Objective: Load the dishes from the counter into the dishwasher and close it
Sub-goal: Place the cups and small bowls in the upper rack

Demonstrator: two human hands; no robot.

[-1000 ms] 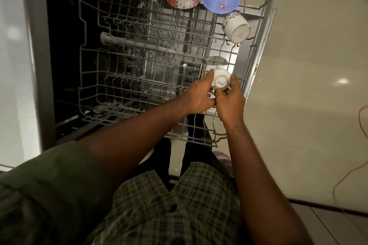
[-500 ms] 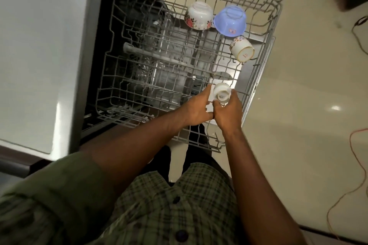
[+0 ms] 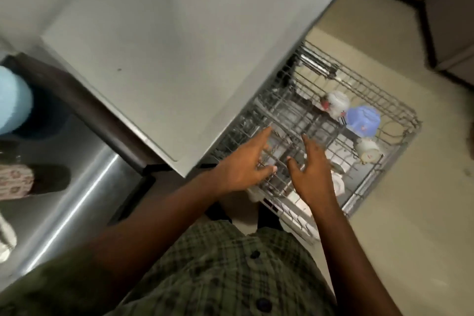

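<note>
Both hands have released the small white cup and lifted off the rack. A steel worktop (image 3: 77,202) occupies the left; the grey dishwasher top (image 3: 179,59) sits centre; beige floor (image 3: 410,213) lies right. The left hand (image 3: 243,169) and right hand (image 3: 311,174) hover spread wide, empty. The pulled-out rack (image 3: 400,108) holds four visible dishes.

Pale beige floor (image 3: 410,213) meets grey cabinets (image 3: 448,20) with dark plinths.
</note>
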